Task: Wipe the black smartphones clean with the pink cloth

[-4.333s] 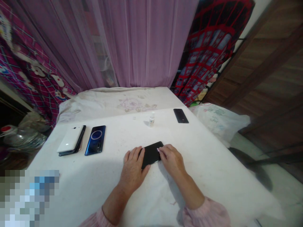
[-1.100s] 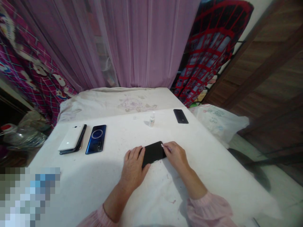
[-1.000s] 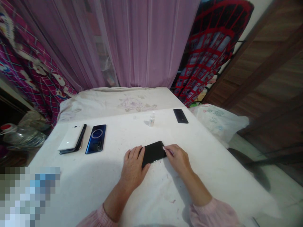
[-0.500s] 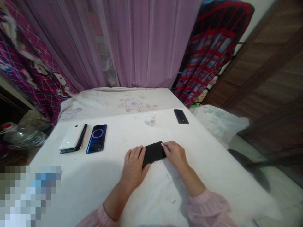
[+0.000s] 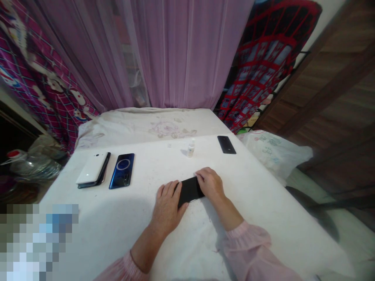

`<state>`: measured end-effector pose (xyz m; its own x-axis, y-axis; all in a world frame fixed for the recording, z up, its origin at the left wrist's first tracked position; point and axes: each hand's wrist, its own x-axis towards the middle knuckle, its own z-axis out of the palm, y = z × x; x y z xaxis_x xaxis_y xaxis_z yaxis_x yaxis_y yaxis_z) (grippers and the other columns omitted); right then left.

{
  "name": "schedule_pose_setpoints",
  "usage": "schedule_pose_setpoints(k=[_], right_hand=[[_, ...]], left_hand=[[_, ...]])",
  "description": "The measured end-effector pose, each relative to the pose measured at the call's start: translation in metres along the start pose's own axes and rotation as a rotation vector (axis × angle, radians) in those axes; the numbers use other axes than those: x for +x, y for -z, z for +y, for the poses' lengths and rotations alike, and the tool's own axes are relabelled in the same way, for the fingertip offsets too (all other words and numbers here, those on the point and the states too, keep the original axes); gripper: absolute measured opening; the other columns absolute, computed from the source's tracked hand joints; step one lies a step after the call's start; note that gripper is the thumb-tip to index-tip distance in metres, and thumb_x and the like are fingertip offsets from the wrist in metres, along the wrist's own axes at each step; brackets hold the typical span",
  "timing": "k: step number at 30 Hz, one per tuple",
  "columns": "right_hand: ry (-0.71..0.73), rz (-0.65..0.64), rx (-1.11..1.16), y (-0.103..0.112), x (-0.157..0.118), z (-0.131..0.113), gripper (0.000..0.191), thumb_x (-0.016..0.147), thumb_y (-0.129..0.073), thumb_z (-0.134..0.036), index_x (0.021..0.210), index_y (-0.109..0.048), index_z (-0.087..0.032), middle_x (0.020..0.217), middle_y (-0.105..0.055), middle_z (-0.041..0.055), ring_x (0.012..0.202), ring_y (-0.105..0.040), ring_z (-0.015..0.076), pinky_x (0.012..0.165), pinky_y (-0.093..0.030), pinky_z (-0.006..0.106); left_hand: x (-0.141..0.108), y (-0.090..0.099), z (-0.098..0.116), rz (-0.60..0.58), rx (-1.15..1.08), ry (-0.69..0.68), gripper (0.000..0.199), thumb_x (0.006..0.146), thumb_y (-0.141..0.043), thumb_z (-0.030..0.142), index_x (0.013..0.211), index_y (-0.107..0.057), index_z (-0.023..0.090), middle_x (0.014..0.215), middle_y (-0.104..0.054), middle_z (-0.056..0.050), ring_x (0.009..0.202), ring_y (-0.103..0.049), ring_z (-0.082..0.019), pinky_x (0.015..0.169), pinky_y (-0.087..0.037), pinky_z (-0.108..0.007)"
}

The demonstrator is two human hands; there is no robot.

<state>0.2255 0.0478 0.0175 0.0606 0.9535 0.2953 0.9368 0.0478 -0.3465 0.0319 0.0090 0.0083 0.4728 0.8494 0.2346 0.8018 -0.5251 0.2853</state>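
Observation:
A black smartphone [image 5: 191, 190] lies screen up on the white cloth, slightly slanted. Gripping its left end is my left hand [image 5: 166, 205], fingers on the far side and thumb along the near edge. My right hand [image 5: 211, 185] is over the phone's right end, with thumb and fingers pinched at its far edge. Something small and pale shows at those fingertips, but I cannot make out what it is. Beyond the phone stands a small white bottle [image 5: 191, 149], with a little pale cap-like piece [image 5: 169, 146] to its left.
On the left lie a stack of phones with a white one [image 5: 93, 168] on top and a blue phone [image 5: 122, 171]. A dark phone [image 5: 226, 144] rests near the right edge. A plastic bag [image 5: 275, 150] hangs beside the table, and a large clear bottle [image 5: 35, 166] stands left of it.
My right hand has moved a little left and away from me, from the phone's right end to its far edge. The left hand keeps its hold; the view has shifted slightly.

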Motion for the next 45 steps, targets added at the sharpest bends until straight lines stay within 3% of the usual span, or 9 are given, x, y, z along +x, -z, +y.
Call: schedule_pose_setpoints(k=[6, 22, 26, 36, 45], right_hand=[[0.094, 0.003, 0.102, 0.002, -0.017, -0.002, 0.021, 0.089, -0.052, -0.018, 0.090, -0.072, -0.023, 0.092, -0.068, 0.0036, 0.088, -0.061, 0.0170, 0.080, -0.048, 0.027], [0.088, 0.080, 0.270, 0.019, -0.073, 0.010, 0.022, 0.088, -0.050, -0.020, 0.090, -0.072, -0.024, 0.090, -0.068, 0.0042, 0.083, -0.064, 0.0164, 0.075, -0.052, 0.027], [0.079, 0.057, 0.209, 0.016, -0.062, 0.010, 0.022, 0.088, -0.051, -0.021, 0.088, -0.073, -0.023, 0.088, -0.067, 0.0038, 0.080, -0.064, 0.0161, 0.073, -0.051, 0.026], [-0.012, 0.014, 0.062, 0.000, -0.004, 0.006, 0.019, 0.086, -0.055, -0.018, 0.084, -0.073, -0.023, 0.090, -0.068, 0.0039, 0.084, -0.063, 0.0171, 0.077, -0.047, 0.027], [-0.075, 0.034, 0.090, 0.001, -0.007, 0.022, 0.017, 0.084, -0.056, -0.018, 0.083, -0.072, -0.024, 0.089, -0.070, 0.0027, 0.083, -0.064, 0.0171, 0.074, -0.048, 0.027]], left_hand=[[0.000, 0.001, 0.001, 0.010, -0.012, 0.003, 0.051, 0.090, -0.050, 0.037, 0.136, -0.042, 0.017, 0.137, -0.050, -0.014, 0.125, -0.045, -0.030, 0.107, -0.030, -0.052], [-0.001, 0.000, 0.000, -0.003, 0.026, -0.009, 0.055, 0.090, -0.051, 0.037, 0.139, -0.039, 0.016, 0.141, -0.047, -0.013, 0.129, -0.043, -0.029, 0.109, -0.028, -0.051], [0.000, 0.002, -0.001, -0.026, 0.008, -0.009, 0.054, 0.090, -0.051, 0.037, 0.139, -0.040, 0.017, 0.142, -0.047, -0.013, 0.130, -0.042, -0.030, 0.109, -0.029, -0.052], [0.000, 0.001, -0.002, -0.037, -0.026, -0.009, 0.054, 0.089, -0.051, 0.036, 0.138, -0.041, 0.016, 0.141, -0.047, -0.014, 0.129, -0.042, -0.030, 0.109, -0.028, -0.053], [0.000, 0.000, -0.002, -0.012, -0.041, 0.002, 0.058, 0.088, -0.051, 0.037, 0.140, -0.036, 0.015, 0.138, -0.049, -0.015, 0.127, -0.044, -0.030, 0.109, -0.027, -0.052]])
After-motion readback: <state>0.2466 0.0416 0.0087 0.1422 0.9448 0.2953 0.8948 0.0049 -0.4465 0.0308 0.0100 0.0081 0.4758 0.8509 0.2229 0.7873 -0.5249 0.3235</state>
